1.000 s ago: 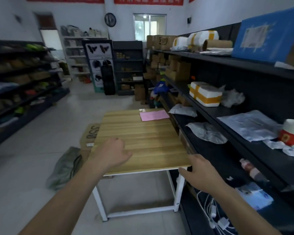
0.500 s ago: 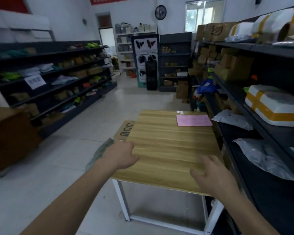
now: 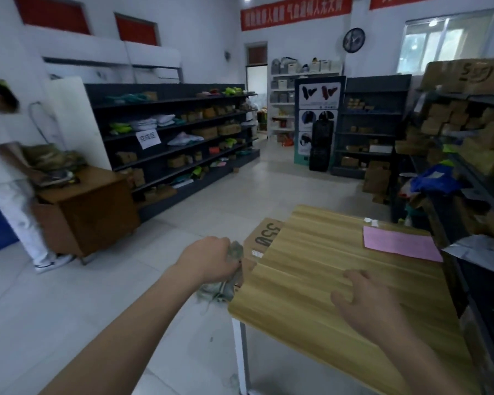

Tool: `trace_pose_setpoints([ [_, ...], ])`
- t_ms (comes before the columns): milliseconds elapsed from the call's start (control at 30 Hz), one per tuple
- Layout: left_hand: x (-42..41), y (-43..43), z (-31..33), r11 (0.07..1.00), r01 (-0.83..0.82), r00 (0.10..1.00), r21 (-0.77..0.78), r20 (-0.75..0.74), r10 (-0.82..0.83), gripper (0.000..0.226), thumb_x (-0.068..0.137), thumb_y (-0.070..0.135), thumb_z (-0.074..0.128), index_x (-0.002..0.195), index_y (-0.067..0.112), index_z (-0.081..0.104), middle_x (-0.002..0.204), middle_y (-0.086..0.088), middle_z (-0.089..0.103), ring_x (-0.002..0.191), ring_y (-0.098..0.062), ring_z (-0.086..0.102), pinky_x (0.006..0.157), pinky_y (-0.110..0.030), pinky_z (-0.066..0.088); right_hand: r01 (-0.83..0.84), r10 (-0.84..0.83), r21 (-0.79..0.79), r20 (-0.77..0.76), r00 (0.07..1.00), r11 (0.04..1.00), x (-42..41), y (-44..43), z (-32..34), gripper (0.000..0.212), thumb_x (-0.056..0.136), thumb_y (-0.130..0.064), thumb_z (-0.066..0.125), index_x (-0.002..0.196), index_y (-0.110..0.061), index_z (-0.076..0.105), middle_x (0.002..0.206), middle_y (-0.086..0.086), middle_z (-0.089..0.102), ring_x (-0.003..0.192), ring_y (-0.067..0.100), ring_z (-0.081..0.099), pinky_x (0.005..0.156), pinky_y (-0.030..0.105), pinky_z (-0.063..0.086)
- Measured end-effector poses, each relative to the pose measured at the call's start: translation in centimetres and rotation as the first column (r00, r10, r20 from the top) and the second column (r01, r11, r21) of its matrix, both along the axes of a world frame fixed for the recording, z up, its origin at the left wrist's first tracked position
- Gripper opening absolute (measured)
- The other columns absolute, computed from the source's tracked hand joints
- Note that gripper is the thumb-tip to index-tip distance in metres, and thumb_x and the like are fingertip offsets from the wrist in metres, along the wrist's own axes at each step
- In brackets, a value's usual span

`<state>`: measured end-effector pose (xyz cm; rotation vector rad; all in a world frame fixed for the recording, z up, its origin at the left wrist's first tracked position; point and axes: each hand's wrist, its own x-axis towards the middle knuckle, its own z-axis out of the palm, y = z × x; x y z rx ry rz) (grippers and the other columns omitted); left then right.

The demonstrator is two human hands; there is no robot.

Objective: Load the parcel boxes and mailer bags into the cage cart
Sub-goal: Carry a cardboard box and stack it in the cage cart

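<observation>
Off the table's (image 3: pixel 311 252) nine o'clock edge, clutching grey-green bag (image 3: pixel 218 290) in curled left hand (image 3: pixel 206 259), likely to lift it cartward, with right hand (image 3: pixel 368 300) spread empty above the wood for balance; cage cart unseen.

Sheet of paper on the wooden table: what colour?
Pink. The paper sheet lies flat on the wooden table, near its far edge; head view shows it best.

The left hand (image 3: pixel 208 259) hangs beside the wooden table (image 3: pixel 311 252), the right hand (image 3: pixel 368 306) spread above its top.
</observation>
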<state>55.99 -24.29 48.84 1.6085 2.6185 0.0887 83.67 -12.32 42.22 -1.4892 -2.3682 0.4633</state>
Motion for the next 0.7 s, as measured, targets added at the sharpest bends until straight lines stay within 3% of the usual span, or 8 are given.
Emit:
trace_pose_setpoints([
  [167, -5.9, -0.1, -0.8, 0.997, -0.075, 0.997, 0.008, -0.002, 0.075, 0.056, 0.097, 0.055, 0.046, 0.136, 0.015, 0.052, 0.134, -0.010, 0.057, 0.121, -0.029, 0.054, 0.099, -0.042, 0.048, -0.087, 0.087, -0.021, -0.001, 0.996, 0.996, -7.1, 0.6, -0.5, 0.052, 0.089, -0.047, 0.062, 0.133, -0.021, 0.053, 0.130, 0.002, 0.050, 0.117, 0.025, 0.056, 0.094, 0.037, 0.049],
  [533, -22.8, 5.3, -2.9, 0.999, -0.039, 0.998, -0.029, 0.053, 0.041, 0.048, 0.100, 0.046, 0.044, 0.135, 0.014, 0.050, 0.134, -0.009, 0.055, 0.120, -0.029, 0.054, 0.097, -0.039, 0.048, -0.155, 0.157, -0.033, 0.061, 0.986, 0.987, -24.9, 4.3, -1.2, 0.051, 0.091, -0.049, 0.058, 0.139, -0.034, 0.049, 0.136, -0.007, 0.044, 0.124, 0.015, 0.052, 0.097, 0.030, 0.046],
  [700, -31.4, 7.0, -1.3, 0.999, -0.041, 0.999, -0.009, -0.011, 0.041, 0.046, 0.100, 0.042, 0.044, 0.133, 0.012, 0.049, 0.130, -0.011, 0.052, 0.117, -0.032, 0.054, 0.090, -0.038, 0.046, -0.190, 0.191, -0.010, 0.029, 0.981, 0.982, -35.4, 6.5, 0.1, 0.046, 0.094, -0.048, 0.057, 0.137, -0.034, 0.049, 0.137, -0.005, 0.048, 0.119, 0.015, 0.053, 0.084, 0.024, 0.042],
])
